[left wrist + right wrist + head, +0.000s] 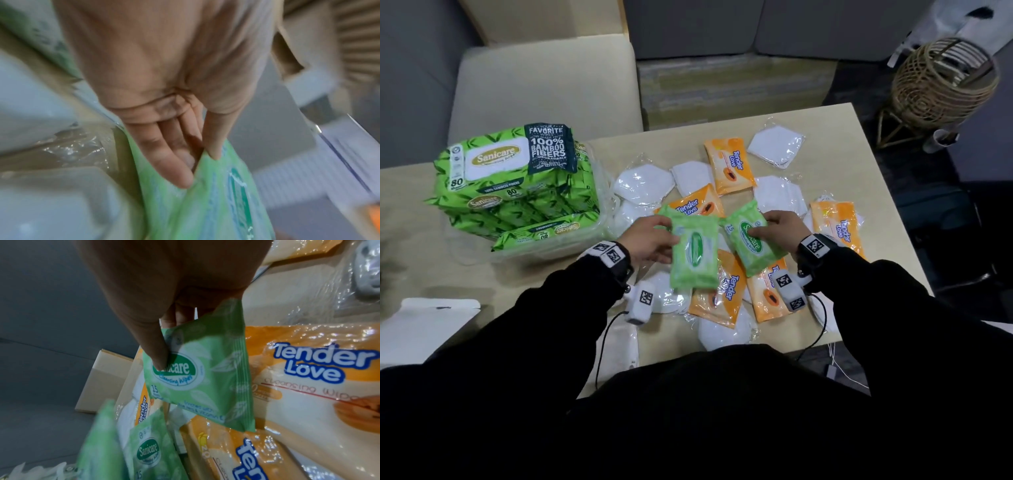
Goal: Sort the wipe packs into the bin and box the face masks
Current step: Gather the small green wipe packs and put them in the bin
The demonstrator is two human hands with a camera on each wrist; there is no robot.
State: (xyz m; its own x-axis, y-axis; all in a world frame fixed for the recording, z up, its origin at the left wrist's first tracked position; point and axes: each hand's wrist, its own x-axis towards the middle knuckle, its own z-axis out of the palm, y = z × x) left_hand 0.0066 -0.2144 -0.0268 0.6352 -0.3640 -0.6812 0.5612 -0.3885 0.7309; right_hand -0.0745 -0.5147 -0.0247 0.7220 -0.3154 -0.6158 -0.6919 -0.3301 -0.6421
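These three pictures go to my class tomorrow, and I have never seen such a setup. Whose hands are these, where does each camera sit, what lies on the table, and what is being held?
No machine here: a person works with bare hands. The wide picture comes from a camera on the head, looking down; the two close-ups come from cameras strapped to each wrist, looking along the fingers. On the table lie orange wipe packs and white face masks in clear wrappers. At the left, a clear bin already holds large green wipe packs. The left hand holds one small green wipe pack, and the right hand pinches another small green pack.
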